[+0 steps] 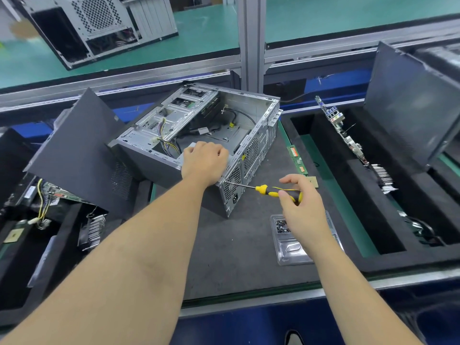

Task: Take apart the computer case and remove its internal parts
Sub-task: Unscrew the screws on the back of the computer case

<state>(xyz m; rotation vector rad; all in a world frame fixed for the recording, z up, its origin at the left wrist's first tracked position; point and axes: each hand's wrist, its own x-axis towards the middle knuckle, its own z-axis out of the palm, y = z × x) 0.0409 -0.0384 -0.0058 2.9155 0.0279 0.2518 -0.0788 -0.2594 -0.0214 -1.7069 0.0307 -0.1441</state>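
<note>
Your left hand [202, 161] curls its fingers over the rim of the computer case [199, 135], open on the counter [236, 245]. Your right hand [302, 207] pinches the screwdriver [263, 190], tip at the case's rear corner. The clear tray [288, 247] holds dark screws [282, 226]; the right foam bin [388, 220] holds an upright motherboard [341, 130].

A dark grey mat [236, 245] covers my bench, and near its right edge sits a clear plastic tray [288, 242] with small dark screws in its far compartment. Just past it, at the mat's right edge, lies a green memory stick [297, 159] with a small square chip [312, 181] at its near end. On my right, a black foam bin [348, 220] holds a board standing on edge. Across the aisle, on the green bench [204, 33], stands another empty chassis [99, 26].
</note>
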